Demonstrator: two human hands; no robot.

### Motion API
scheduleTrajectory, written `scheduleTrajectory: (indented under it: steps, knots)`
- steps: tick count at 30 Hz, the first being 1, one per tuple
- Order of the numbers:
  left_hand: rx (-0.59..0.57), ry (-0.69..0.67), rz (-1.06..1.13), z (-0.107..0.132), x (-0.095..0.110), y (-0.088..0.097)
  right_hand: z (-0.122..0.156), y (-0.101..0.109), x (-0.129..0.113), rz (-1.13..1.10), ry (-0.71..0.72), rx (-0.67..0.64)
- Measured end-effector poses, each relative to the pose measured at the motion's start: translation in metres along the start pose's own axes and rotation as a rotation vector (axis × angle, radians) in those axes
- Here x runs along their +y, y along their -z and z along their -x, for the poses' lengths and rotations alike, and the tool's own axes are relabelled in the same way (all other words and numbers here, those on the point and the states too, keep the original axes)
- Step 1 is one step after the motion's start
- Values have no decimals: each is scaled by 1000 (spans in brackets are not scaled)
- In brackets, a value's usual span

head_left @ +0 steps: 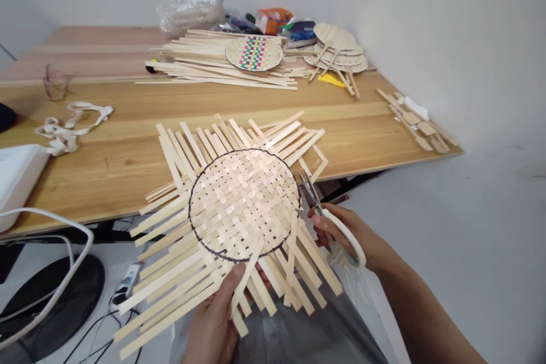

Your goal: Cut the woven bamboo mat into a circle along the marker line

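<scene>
A mat woven of pale bamboo strips (243, 205) is held in front of me, with a dark circle drawn on it and loose strip ends sticking out all round. My left hand (217, 313) grips its near edge from below, thumb pressed on the strips. My right hand (341, 233) is closed round the white handles of a pair of scissors (313, 199). The blades point up at the mat's right edge, at the drawn line.
The wooden table (128, 142) carries a pile of bamboo strips (213, 62), a round woven piece with a coloured centre (254, 52), stacked woven fans (336, 48), short offcuts (416, 122) and a white strap (70, 125). Cables and a dark round base (51, 301) lie below left.
</scene>
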State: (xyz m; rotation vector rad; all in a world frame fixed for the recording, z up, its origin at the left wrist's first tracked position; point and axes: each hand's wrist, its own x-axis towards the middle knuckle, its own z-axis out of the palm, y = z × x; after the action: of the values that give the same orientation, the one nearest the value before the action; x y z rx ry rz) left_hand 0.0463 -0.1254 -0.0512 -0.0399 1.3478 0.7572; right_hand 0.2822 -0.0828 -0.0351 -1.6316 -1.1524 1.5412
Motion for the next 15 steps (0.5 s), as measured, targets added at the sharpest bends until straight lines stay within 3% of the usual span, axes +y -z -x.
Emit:
scheduleTrajectory:
  steps: [7, 15]
  knots:
    - [39, -22, -71, 6, 8, 2, 1, 12, 1, -20, -17, -68]
    - [118, 24, -54, 10, 11, 1, -14, 6, -14, 29, -10, -120]
